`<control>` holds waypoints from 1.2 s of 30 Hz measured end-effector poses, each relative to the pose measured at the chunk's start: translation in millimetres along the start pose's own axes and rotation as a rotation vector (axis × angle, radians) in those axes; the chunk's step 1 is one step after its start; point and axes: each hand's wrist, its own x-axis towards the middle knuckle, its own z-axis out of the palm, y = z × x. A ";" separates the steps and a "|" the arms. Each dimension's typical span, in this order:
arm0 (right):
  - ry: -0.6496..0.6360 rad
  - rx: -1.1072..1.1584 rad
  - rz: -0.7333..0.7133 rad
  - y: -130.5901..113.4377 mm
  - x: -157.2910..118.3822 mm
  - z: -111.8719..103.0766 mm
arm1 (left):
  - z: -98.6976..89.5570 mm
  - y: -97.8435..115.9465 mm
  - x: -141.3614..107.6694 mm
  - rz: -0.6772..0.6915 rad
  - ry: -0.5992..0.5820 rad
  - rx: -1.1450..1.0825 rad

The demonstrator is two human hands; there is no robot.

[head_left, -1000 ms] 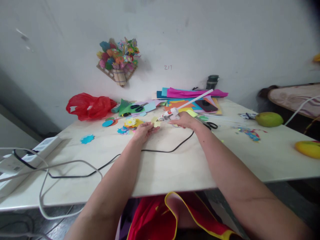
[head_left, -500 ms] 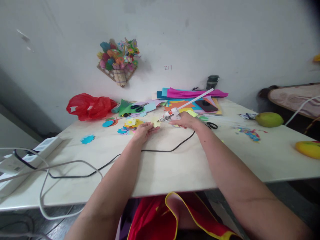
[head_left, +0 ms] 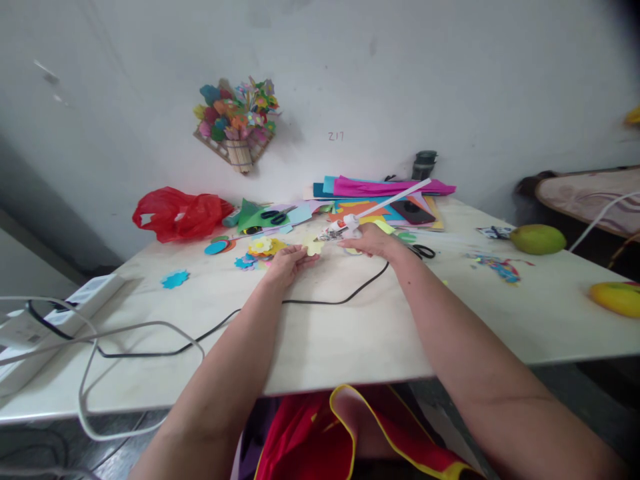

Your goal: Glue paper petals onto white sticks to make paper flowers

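Left hand: grip pinching a pale-yellow paper flower over the table; right hand: grip around a glue gun, tip at the flower; pose scarcely changed since half a second ago; gluing apparently continues.

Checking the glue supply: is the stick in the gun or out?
In: the stick juts from the back of the gun, in the right hand.

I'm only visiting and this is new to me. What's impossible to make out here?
All in the head view:
- Glue gun: handle and trigger hidden by the right hand; whether its tip touches the pale yellow cutout is too small to tell.
- That cutout's left part: covered by the left hand.
- Dark container: base behind the pink sheet.
- Yellow fruit: cut off by the right edge.
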 end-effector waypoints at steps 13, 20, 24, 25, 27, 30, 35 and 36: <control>-0.008 -0.005 -0.004 -4.4 -2.8 -0.1 | -2.7 -0.6 1.3 -0.002 -0.021 0.012; -0.017 -0.040 0.010 -4.8 -1.1 1.6 | -2.2 -1.3 1.8 -0.007 -0.025 0.016; -0.020 -0.052 0.006 -5.0 -1.4 2.1 | -0.1 -0.3 0.4 -0.010 -0.019 0.011; -0.023 -0.050 0.007 -5.1 -1.7 2.3 | 0.4 0.0 0.0 -0.011 -0.018 0.010; -0.032 -0.039 0.010 -5.2 -2.2 2.5 | 0.7 0.4 -0.4 -0.012 -0.017 0.007; -0.040 -0.033 0.009 -5.0 -2.3 1.8 | -0.2 0.1 -0.1 -0.006 -0.026 -0.001; -0.033 -0.010 -0.008 -3.0 -2.3 -1.5 | -2.1 -0.6 0.8 -0.008 -0.023 0.004; -0.029 0.006 -0.013 -2.3 -2.3 -2.0 | -2.1 -0.6 0.7 -0.011 -0.024 0.004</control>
